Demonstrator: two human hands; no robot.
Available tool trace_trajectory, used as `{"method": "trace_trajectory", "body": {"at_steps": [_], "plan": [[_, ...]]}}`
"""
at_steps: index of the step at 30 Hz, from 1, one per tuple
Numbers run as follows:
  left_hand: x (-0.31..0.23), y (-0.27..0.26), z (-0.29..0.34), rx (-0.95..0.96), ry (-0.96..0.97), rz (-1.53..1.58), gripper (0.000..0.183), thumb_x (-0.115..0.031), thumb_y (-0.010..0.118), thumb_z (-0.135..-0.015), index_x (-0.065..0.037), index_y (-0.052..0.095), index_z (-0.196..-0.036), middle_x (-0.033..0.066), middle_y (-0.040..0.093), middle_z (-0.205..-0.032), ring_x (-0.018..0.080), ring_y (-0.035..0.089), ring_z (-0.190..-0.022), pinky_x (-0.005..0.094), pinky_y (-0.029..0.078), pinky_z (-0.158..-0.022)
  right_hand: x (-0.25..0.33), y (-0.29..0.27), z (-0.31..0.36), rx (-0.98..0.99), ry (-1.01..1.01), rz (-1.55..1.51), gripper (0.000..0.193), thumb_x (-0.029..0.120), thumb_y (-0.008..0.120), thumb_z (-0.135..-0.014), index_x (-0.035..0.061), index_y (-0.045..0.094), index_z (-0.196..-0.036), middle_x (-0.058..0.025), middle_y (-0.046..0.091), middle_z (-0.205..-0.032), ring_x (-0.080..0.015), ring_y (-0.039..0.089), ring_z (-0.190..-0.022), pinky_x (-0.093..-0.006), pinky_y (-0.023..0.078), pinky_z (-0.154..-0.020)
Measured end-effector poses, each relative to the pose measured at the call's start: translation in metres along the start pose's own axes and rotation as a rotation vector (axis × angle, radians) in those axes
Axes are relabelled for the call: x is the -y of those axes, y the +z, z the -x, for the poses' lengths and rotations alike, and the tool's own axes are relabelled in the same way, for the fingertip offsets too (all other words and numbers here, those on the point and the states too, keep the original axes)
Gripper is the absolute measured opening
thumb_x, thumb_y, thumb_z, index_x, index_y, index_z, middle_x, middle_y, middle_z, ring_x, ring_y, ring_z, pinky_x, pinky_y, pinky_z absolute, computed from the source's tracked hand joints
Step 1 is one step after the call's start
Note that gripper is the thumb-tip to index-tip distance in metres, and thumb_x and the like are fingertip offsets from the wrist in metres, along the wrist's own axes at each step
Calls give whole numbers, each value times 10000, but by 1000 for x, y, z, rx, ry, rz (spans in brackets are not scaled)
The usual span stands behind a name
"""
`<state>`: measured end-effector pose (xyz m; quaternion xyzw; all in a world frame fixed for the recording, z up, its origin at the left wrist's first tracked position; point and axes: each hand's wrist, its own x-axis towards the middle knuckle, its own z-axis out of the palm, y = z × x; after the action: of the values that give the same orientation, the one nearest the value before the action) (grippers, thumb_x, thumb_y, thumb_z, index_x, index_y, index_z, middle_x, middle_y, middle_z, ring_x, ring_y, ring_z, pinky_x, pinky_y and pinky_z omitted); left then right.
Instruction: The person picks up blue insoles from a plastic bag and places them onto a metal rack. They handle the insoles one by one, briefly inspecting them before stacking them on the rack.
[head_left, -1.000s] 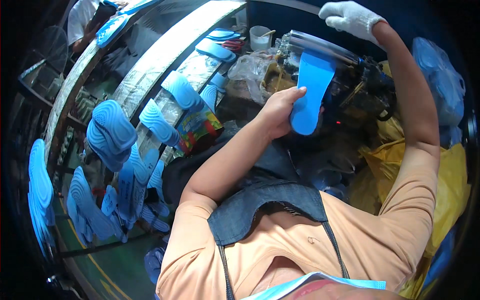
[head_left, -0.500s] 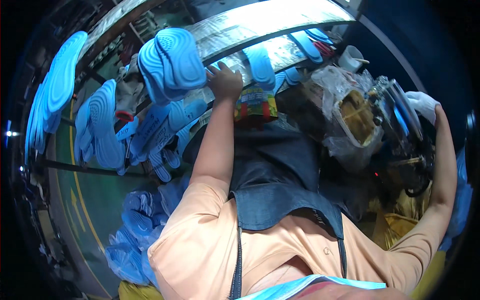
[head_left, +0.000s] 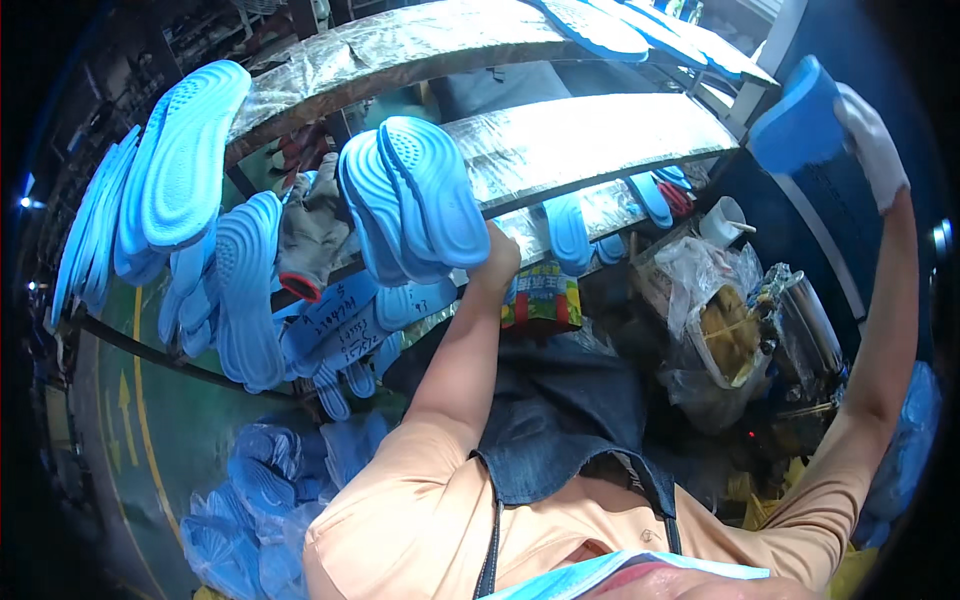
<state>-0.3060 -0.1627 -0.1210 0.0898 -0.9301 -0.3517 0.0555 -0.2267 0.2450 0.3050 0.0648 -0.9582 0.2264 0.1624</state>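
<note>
My right hand [head_left: 872, 145], in a white glove, is raised at the far right. It grips a blue shoe insole [head_left: 800, 120], which looks blurred at its lower edge. My bare left hand [head_left: 497, 255] is by the lower shelf, next to a bunch of overlapping blue insoles [head_left: 425, 200] that hang over the shelf edge. Its fingers are hidden behind these insoles and the shelf, so I cannot see whether they hold anything. Another blue insole [head_left: 568, 232] lies on the lower shelf just right of that hand.
Tiered shelves [head_left: 600, 135] curve across the front, with more insoles [head_left: 185, 150] at the left. A grey glove [head_left: 315, 235] hangs among them. At the right are a plastic-lined container [head_left: 735, 340], a white cup [head_left: 722, 220] and a shiny machine part [head_left: 810, 325]. Bagged insoles [head_left: 265, 490] lie lower left.
My right hand has risen from beside the shiny machine part and now has a blue insole in it. My left hand's fingers, seen spread on the shelf before, are now hidden. The view has shifted.
</note>
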Motion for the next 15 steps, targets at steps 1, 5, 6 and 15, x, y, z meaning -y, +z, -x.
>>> {"method": "trace_trajectory", "body": {"at_steps": [1, 5, 6, 15], "plan": [[14, -8, 2, -53, -15, -36, 501, -205, 638, -820, 87, 555, -1218, 295, 537, -1309, 414, 520, -1236, 456, 391, -1063, 25, 43, -26, -140, -102, -234, 514, 438, 551, -958, 61, 584, -1306, 21, 604, -935, -65, 498, -767, -223, 357, -583], [22, 3, 9, -287, 39, 25, 527, -217, 625, -848, 70, 530, -1280, 294, 509, -1348, 425, 489, -1264, 470, 336, -1105, 178, 117, -42, 102, -309, -538, 332, 276, 574, -931, 44, 645, -1157, -75, 671, -961, -194, 637, -894, -352, 507, -815], [23, 6, 9, -328, 45, 49, 530, -226, 617, -857, 68, 525, -1288, 293, 505, -1354, 425, 485, -1268, 471, 330, -1108, 205, 140, -48, 111, -282, -635, 289, 245, 562, -945, 41, 642, -1133, -50, 648, -942, -160, 617, -866, -343, 504, -778], [43, 23, -7, 68, 14, 121, 447, -327, 478, -934, 12, 629, -1183, 256, 607, -1229, 410, 566, -1159, 487, 402, -1021, 262, 229, -152, 10, -808, 620, 273, 246, 514, -899, 43, 693, -929, -172, 696, -901, -348, 677, -874, -438, 530, -770]]}}
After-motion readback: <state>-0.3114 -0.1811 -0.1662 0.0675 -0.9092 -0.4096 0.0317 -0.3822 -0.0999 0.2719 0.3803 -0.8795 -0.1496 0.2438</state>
